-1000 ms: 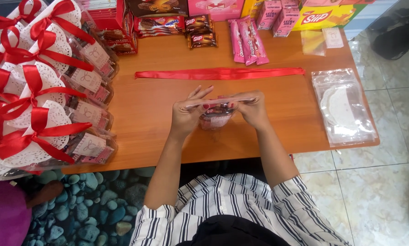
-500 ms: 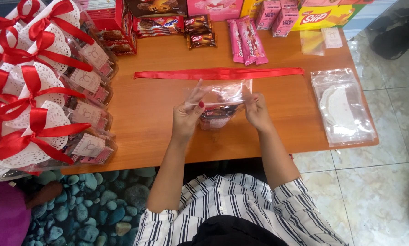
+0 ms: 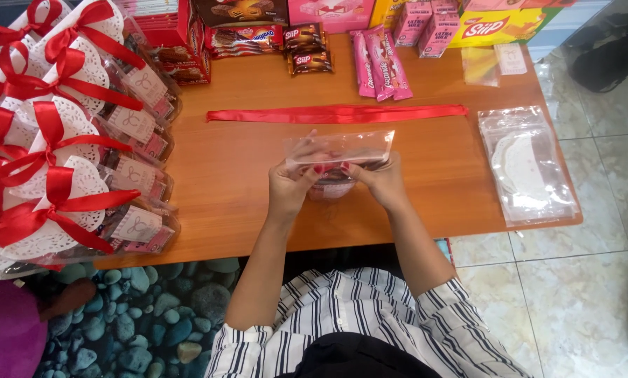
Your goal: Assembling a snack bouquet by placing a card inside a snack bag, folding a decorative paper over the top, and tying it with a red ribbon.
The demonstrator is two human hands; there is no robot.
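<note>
Both hands grip one clear bag [image 3: 342,150] at mid-table: left hand [image 3: 293,183] and right hand [image 3: 380,180] pinch its lower part, glossy top flap standing up. Bare wood around it; near edge of table [image 3: 426,210] just below the wrists. Flat red satin ribbon [image 3: 335,114] lies just beyond. Bowed, doily-topped packs [image 3: 69,182] crowd the left edge. Stack of clear bags [image 3: 527,164] sits at the right edge. Foil snack packs [image 3: 380,59] line the far side.

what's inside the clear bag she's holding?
The clear bag, held by left hand and right hand, shows something red and pink at its bottom; fingers cover most, so kind unclear.
</note>
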